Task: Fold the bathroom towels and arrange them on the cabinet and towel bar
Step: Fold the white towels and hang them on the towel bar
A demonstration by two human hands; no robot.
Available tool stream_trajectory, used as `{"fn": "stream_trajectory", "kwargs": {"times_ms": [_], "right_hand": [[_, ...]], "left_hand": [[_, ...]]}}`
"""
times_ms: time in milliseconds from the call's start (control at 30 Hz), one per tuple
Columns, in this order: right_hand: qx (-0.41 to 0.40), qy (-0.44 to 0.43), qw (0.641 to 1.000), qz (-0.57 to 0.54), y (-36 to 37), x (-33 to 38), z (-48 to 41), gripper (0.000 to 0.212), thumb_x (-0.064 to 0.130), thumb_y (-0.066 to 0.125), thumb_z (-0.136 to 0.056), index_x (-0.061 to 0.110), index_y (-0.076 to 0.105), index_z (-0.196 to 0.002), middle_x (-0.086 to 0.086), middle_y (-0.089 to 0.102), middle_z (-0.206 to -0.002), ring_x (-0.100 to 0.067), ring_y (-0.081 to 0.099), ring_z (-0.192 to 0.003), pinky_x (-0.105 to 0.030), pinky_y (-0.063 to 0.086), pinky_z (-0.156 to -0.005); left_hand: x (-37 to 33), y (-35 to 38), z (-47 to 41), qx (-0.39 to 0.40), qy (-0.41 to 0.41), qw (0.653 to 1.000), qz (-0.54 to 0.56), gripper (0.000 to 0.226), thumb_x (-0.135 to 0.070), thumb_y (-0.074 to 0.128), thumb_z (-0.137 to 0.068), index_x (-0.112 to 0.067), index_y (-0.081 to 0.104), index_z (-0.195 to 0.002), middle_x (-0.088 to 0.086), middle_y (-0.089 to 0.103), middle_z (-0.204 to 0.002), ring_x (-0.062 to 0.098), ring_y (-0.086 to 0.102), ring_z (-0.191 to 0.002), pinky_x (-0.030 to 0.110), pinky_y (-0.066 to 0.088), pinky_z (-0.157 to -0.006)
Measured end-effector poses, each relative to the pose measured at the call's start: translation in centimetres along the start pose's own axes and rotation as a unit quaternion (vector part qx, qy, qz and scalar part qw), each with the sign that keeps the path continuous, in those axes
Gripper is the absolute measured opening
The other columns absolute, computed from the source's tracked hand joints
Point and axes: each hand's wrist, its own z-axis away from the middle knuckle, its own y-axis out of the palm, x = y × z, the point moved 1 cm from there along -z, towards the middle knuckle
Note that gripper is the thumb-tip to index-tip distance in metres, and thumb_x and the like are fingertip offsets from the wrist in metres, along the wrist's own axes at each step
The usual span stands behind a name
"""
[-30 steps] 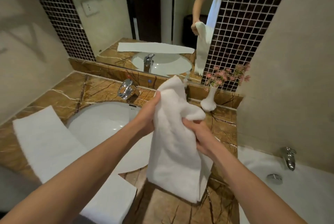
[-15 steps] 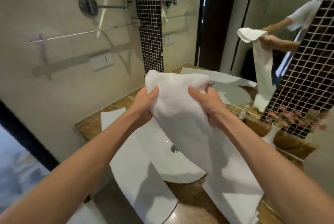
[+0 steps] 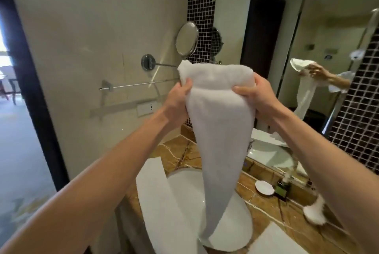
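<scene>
White fluffy terry towel (image 3: 217,130) was held up in the air, top edge bunched, the rest hanging in a narrowing drape over the white oval sink basin (image 3: 184,188). Left hand (image 3: 177,99) gripped the top left end, fingers curled into the cloth. Right hand (image 3: 256,97) clamped the top right end, thumb on the front face. Thin chrome towel bar (image 3: 141,84) on the beige wall ran behind the towel's top left; contact could not be told. Round chrome swing-arm mirror (image 3: 186,39) was mounted above the bar. Flat folded white towel (image 3: 151,192) lay on the brown marble counter (image 3: 178,151) left of the basin. Small white saucer (image 3: 264,187) sat right of the basin, near the large wall mirror (image 3: 307,48).
</scene>
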Motion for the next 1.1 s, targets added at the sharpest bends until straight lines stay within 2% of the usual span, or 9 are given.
{"fn": "stream_trajectory", "kwargs": {"times_ms": [100, 233, 333, 467, 700, 833, 967, 1100], "right_hand": [[-0.009, -0.016, 0.999, -0.036, 0.3, 2.4, 0.0, 0.037, 0.005, 0.067, -0.080, 0.017, 0.061, -0.113, -0.009, 0.066, -0.111, -0.027, 0.067, -0.096, -0.034, 0.059, -0.070], [-0.028, -0.007, 0.994, -0.108, 0.7, 3.9, -0.3, 0.035, 0.012, 0.064, -0.084, 0.008, 0.060, -0.118, -0.015, 0.065, -0.114, -0.031, 0.067, -0.099, -0.042, 0.058, -0.077], [-0.046, 0.022, 0.986, -0.157, 1.3, 4.2, -0.4, 0.034, 0.013, 0.067, -0.083, 0.003, 0.061, -0.116, -0.016, 0.068, -0.112, -0.027, 0.071, -0.089, -0.037, 0.058, -0.068], [-0.025, 0.028, 0.980, -0.195, 1.4, 4.8, -0.7, 0.039, 0.011, 0.069, -0.083, 0.002, 0.060, -0.120, -0.018, 0.068, -0.111, -0.031, 0.071, -0.090, -0.039, 0.058, -0.067], [0.010, -0.023, 0.982, -0.188, 0.0, 7.3, -0.9, 0.040, 0.019, 0.069, -0.084, 0.006, 0.059, -0.120, -0.013, 0.071, -0.103, -0.032, 0.071, -0.088, -0.040, 0.058, -0.067], [0.011, 0.002, 0.990, -0.137, 0.5, 5.8, 0.0, 0.034, 0.021, 0.070, -0.085, 0.008, 0.062, -0.115, -0.012, 0.071, -0.103, -0.029, 0.072, -0.087, -0.036, 0.058, -0.064], [0.019, 0.039, 0.991, -0.123, 0.9, 3.2, 1.0, 0.030, 0.022, 0.072, -0.084, 0.010, 0.064, -0.111, -0.009, 0.073, -0.095, -0.024, 0.073, -0.080, -0.033, 0.057, -0.060], [0.063, 0.037, 0.989, -0.127, 0.5, 3.1, 1.7, 0.041, 0.026, 0.066, -0.088, 0.006, 0.058, -0.123, -0.015, 0.068, -0.108, -0.031, 0.069, -0.091, -0.040, 0.058, -0.070]], "left_hand": [[-3.1, 1.0, 0.1, 0.057, 0.010, 0.998, 0.012, 0.031, -0.025, 0.034, -0.103, -0.011, 0.060, -0.113, 0.006, 0.073, -0.104, 0.022, 0.069, -0.095, 0.033, 0.057, -0.076], [-5.5, 1.7, 0.6, 0.071, 0.002, 0.997, -0.008, 0.036, -0.030, 0.034, -0.102, -0.010, 0.059, -0.117, 0.008, 0.071, -0.110, 0.023, 0.067, -0.103, 0.032, 0.056, -0.077], [-6.2, 2.0, 0.9, 0.076, -0.002, 0.997, -0.009, 0.038, -0.031, 0.033, -0.102, -0.009, 0.059, -0.115, 0.008, 0.071, -0.106, 0.022, 0.068, -0.099, 0.033, 0.057, -0.078], [-7.2, 2.6, 1.8, 0.072, -0.011, 0.997, 0.000, 0.043, -0.035, 0.034, -0.102, -0.006, 0.052, -0.129, 0.013, 0.065, -0.119, 0.025, 0.065, -0.105, 0.037, 0.056, -0.084], [-9.7, 4.9, 2.8, 0.100, 0.020, 0.995, -0.010, 0.033, -0.031, 0.039, -0.100, -0.010, 0.061, -0.114, 0.009, 0.072, -0.106, 0.023, 0.069, -0.097, 0.037, 0.057, -0.077], [-8.5, 4.4, 3.6, 0.091, 0.011, 0.996, 0.003, 0.033, -0.027, 0.038, -0.101, -0.007, 0.060, -0.113, 0.011, 0.071, -0.104, 0.025, 0.069, -0.096, 0.038, 0.057, -0.081], [-6.4, 3.1, 4.7, 0.090, -0.002, 0.996, 0.029, 0.028, -0.025, 0.038, -0.100, -0.008, 0.059, -0.110, 0.009, 0.073, -0.096, 0.023, 0.071, -0.089, 0.037, 0.059, -0.075], [-6.2, 2.7, 5.5, 0.097, -0.002, 0.995, 0.037, 0.025, -0.024, 0.039, -0.101, -0.013, 0.057, -0.113, 0.006, 0.073, -0.095, 0.022, 0.071, -0.088, 0.039, 0.059, -0.074]]}}
